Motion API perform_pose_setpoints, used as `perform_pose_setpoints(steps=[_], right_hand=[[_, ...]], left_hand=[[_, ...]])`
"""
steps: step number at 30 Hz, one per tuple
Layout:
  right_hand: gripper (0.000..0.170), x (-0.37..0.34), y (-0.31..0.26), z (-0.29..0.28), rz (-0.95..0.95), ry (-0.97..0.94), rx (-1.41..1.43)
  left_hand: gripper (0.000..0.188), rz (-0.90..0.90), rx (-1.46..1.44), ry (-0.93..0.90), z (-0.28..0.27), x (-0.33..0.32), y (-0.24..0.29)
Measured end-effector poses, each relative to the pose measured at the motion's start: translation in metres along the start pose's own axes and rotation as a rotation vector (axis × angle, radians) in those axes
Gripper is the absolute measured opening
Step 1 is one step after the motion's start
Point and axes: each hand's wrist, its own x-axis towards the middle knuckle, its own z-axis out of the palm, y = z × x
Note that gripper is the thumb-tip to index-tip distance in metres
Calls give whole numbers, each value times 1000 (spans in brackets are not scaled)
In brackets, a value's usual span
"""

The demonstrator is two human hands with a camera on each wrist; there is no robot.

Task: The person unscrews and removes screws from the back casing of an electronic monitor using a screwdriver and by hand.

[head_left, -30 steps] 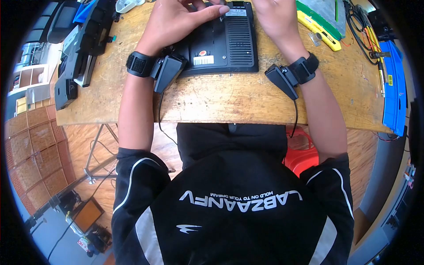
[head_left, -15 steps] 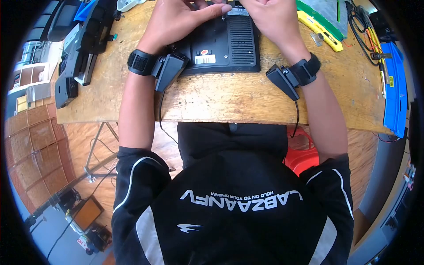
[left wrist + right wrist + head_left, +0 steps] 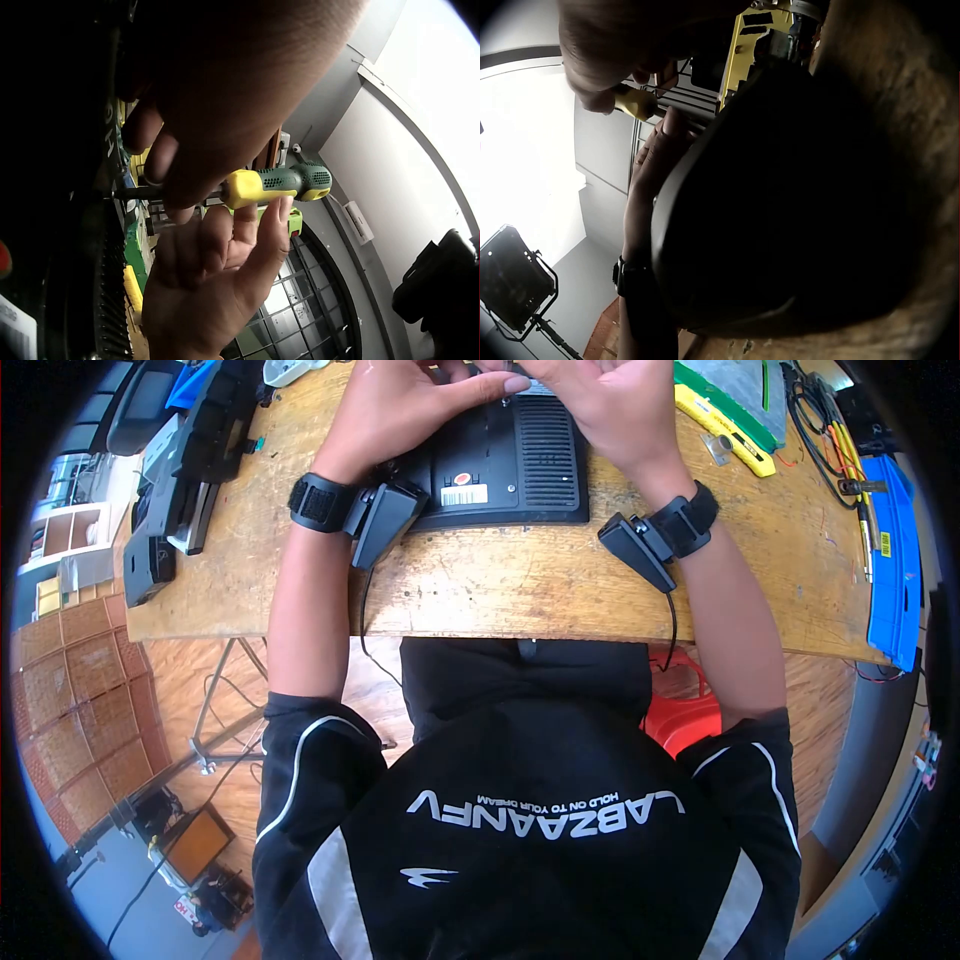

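Observation:
A flat black device (image 3: 480, 465) lies vented side up near the top of the head view, with a barcode label and an orange round sticker. A screwdriver (image 3: 289, 184) with a green and yellow handle points its tip at the device's face. My left hand (image 3: 392, 408) is over the device, its fingers pinching the shaft. With thumb and fingers, my right hand (image 3: 214, 274) grips the handle. In the right wrist view the yellow part of the handle shows under my right hand (image 3: 619, 49), and the left thumb lies along the shaft.
On the wooden table (image 3: 520, 585), a yellow utility knife (image 3: 730, 432) lies to the right beside a green-edged case (image 3: 735, 400). Cables and a blue tray (image 3: 893, 560) occupy the far right. Black cases (image 3: 210, 440) stand at the left.
My right hand has come left over the device's upper right corner, and its wrist has turned slightly. The left hand stays nearly where it was, at the same spot on the device.

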Motion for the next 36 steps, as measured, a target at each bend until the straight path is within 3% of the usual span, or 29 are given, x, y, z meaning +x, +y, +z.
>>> perform_pose_setpoints(steps=[2,9,12,14,17,21,24,27,29,31,33,34,36], right_hand=[[19,1,2,1,26,-23,-208],[22,1,22,0,-14,34,-73],[21,2,16,0,25,36,-6],[22,0,4,0,47,5,-153],[25,2,10,2,12,33,-145],[26,4,1,0,-2,63,-352],[25,1,15,-5,-24,93,-230],[25,5,17,-9,91,48,-90],[25,7,22,-8,87,123,125],[23,11,27,-15,33,137,98],[21,16,32,-20,68,273,133],[17,18,26,-16,173,367,272],[15,15,34,-25,211,367,200]], left_hand=[[13,20,15,-2,1,-1,0],[17,-11,128,-61,0,-3,-1],[20,130,100,-120,-1,-3,-4],[17,-21,137,-169,-4,-5,10],[15,106,171,-132,-1,-2,-4],[14,15,223,-161,-2,-2,7],[14,13,153,-153,-1,-3,4],[14,-22,188,-159,-2,-1,9],[13,-20,211,-176,-3,-2,11],[13,-45,195,-177,-2,-3,11],[13,-61,175,-174,-3,-1,9],[14,-24,203,-172,-3,-1,8],[15,8,233,-169,-2,-2,6]])
